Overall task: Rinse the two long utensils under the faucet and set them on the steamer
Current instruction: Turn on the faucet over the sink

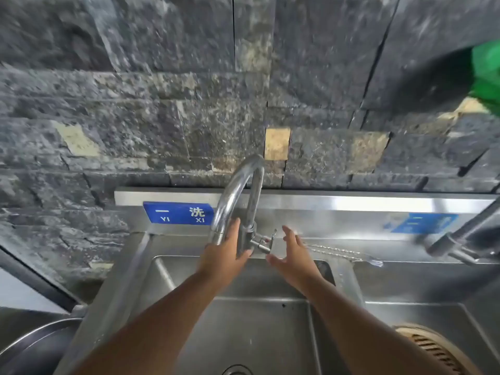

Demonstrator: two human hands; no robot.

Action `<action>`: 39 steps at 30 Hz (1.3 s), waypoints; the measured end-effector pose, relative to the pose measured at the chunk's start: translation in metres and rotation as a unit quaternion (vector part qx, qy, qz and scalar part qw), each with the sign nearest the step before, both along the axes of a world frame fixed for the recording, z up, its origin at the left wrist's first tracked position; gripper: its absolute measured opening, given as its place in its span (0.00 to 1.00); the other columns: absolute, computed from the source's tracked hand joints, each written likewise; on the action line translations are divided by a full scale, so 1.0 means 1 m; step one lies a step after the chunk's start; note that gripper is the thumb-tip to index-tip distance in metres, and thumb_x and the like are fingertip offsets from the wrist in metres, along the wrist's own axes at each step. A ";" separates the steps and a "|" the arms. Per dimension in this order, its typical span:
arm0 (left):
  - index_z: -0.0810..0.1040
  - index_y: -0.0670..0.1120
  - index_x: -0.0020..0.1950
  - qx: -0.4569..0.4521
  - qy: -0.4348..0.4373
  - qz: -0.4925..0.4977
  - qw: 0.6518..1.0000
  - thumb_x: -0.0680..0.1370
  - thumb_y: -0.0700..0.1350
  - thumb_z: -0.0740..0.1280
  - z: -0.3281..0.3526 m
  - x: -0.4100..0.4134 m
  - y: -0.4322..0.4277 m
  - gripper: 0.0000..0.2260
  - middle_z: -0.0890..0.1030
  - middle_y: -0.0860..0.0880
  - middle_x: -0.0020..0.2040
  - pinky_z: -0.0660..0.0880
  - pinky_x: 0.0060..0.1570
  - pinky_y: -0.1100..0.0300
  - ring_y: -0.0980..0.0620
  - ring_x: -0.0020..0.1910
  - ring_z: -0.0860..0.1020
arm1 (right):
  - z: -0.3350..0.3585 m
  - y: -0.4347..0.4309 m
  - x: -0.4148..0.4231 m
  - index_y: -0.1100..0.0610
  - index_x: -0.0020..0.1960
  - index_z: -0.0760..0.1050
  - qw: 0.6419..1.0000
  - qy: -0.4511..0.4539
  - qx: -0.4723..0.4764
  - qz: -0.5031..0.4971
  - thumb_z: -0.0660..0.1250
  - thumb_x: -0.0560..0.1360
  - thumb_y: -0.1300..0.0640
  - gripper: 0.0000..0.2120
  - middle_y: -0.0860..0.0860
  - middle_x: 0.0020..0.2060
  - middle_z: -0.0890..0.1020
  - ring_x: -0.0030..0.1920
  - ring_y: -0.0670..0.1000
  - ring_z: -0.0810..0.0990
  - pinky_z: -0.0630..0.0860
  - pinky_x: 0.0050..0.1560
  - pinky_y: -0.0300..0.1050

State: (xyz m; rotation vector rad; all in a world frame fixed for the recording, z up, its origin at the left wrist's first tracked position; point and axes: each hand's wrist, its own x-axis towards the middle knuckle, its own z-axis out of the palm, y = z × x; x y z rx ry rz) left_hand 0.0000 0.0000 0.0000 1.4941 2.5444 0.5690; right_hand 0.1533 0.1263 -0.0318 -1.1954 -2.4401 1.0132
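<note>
Left hand [223, 257] is wrapping the curved chrome faucet [238, 196]; right hand [293, 255] is hovering open, empty, beside two twisted metal utensils [343, 252].

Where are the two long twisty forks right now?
In the head view, the two long utensils lie on the sink's back ledge, just right of the open right hand and the faucet.
</note>
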 end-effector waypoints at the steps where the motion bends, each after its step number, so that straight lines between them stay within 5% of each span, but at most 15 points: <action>1: 0.51 0.48 0.81 0.026 -0.037 0.006 0.999 0.79 0.58 0.65 -0.007 -0.001 0.011 0.37 0.62 0.45 0.79 0.67 0.71 0.47 0.43 0.75 0.65 | -0.007 0.008 -0.005 0.49 0.80 0.51 1.000 -0.004 0.006 0.003 0.71 0.73 0.43 0.43 0.54 0.74 0.68 0.71 0.55 0.72 0.72 0.66 0.49; 3: 0.56 0.48 0.79 0.066 -0.076 0.027 0.995 0.77 0.56 0.68 -0.015 -0.001 0.030 0.36 0.68 0.45 0.75 0.70 0.67 0.46 0.44 0.71 0.70 | -0.016 0.020 -0.014 0.49 0.79 0.53 0.999 -0.023 0.003 0.024 0.71 0.73 0.44 0.41 0.51 0.70 0.74 0.66 0.53 0.77 0.73 0.60 0.45; 5: 0.65 0.49 0.71 0.085 -0.070 0.061 0.992 0.74 0.58 0.71 -0.022 -0.005 0.049 0.31 0.79 0.47 0.62 0.78 0.52 0.49 0.43 0.57 0.80 | -0.025 0.030 -0.021 0.47 0.75 0.59 0.999 -0.001 -0.046 0.022 0.72 0.72 0.47 0.36 0.47 0.60 0.79 0.50 0.51 0.85 0.77 0.46 0.40; 8: 0.72 0.49 0.56 0.100 -0.073 0.100 0.987 0.71 0.58 0.74 -0.028 -0.010 0.068 0.22 0.83 0.49 0.49 0.71 0.38 0.58 0.45 0.45 0.82 | -0.031 0.036 -0.028 0.48 0.62 0.69 0.992 0.040 -0.121 0.017 0.73 0.72 0.53 0.22 0.40 0.44 0.78 0.29 0.47 0.83 0.76 0.25 0.39; 12: 0.78 0.50 0.50 0.103 -0.112 0.123 0.981 0.69 0.56 0.76 -0.030 -0.017 0.081 0.16 0.85 0.50 0.45 0.66 0.35 0.63 0.47 0.44 0.82 | -0.025 0.041 -0.043 0.50 0.57 0.78 0.983 0.084 -0.159 0.030 0.73 0.71 0.57 0.15 0.43 0.38 0.82 0.34 0.45 0.80 0.74 0.31 0.37; 15: 0.79 0.49 0.49 0.116 -0.124 0.129 0.977 0.69 0.54 0.77 -0.032 -0.016 0.080 0.15 0.85 0.51 0.44 0.67 0.36 0.63 0.49 0.42 0.82 | -0.019 0.039 -0.049 0.47 0.53 0.81 0.976 0.101 -0.192 0.021 0.73 0.73 0.51 0.09 0.44 0.35 0.83 0.30 0.46 0.79 0.73 0.27 0.37; 21: 0.80 0.47 0.50 0.111 -0.128 0.124 0.978 0.70 0.53 0.76 -0.029 -0.016 0.080 0.15 0.85 0.50 0.44 0.69 0.39 0.60 0.48 0.43 0.82 | -0.015 0.036 -0.050 0.46 0.54 0.82 0.973 0.110 -0.203 0.017 0.69 0.77 0.53 0.07 0.57 0.44 0.86 0.27 0.52 0.80 0.71 0.24 0.38; 27: 0.79 0.45 0.51 0.116 -0.122 0.121 0.978 0.71 0.52 0.76 -0.028 -0.014 0.079 0.15 0.85 0.48 0.45 0.73 0.40 0.59 0.46 0.45 0.82 | -0.020 0.034 -0.048 0.37 0.43 0.80 0.971 0.145 -0.189 0.022 0.69 0.77 0.53 0.09 0.53 0.38 0.85 0.24 0.49 0.78 0.71 0.22 0.36; 30: 0.79 0.45 0.52 0.115 -0.126 0.120 0.978 0.71 0.52 0.76 -0.028 -0.014 0.079 0.15 0.85 0.48 0.45 0.70 0.40 0.59 0.46 0.44 0.82 | -0.025 0.035 -0.047 0.39 0.45 0.81 0.968 0.162 -0.191 0.025 0.69 0.77 0.53 0.08 0.46 0.33 0.81 0.22 0.49 0.77 0.70 0.23 0.34; 39: 0.79 0.44 0.53 0.120 -0.131 0.108 0.978 0.72 0.50 0.75 -0.025 -0.013 0.078 0.14 0.85 0.48 0.47 0.74 0.43 0.58 0.47 0.46 0.82 | -0.036 0.038 -0.045 0.46 0.57 0.81 0.962 0.180 -0.201 0.035 0.69 0.78 0.51 0.08 0.47 0.37 0.83 0.23 0.46 0.78 0.72 0.24 0.35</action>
